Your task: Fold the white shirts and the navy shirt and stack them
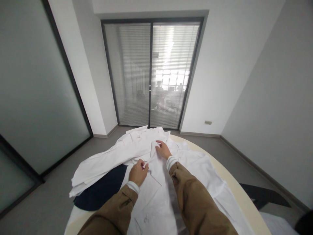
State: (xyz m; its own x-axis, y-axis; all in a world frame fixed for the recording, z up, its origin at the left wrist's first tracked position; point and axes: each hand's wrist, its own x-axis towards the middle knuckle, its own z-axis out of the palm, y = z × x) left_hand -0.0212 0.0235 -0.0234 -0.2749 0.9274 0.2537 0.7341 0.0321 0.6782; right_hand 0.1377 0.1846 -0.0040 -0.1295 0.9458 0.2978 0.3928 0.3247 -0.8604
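Note:
A white coat (pixel 153 202) with a collar and lapels lies spread on a round table (pixel 253 213), its lower part running toward me. My left hand (pixel 139 173) is closed, pinching the edge of the coat's collar between thumb and fingers. Further up and to the right, my right hand (pixel 163 150) grips the other part of the collar (pixel 153 150), the cloth raised a little between the two hands. Both wrists show striped cuffs under brown sleeves.
Another white garment (pixel 102 166) lies folded across the table's far left, over a dark navy cloth (pixel 101 191). More white cloth (pixel 200 166) covers the right side. Beyond stand a glass door with blinds (pixel 150 75) and a frosted panel (pixel 36 81). A dark object (pixel 265 194) is at lower right.

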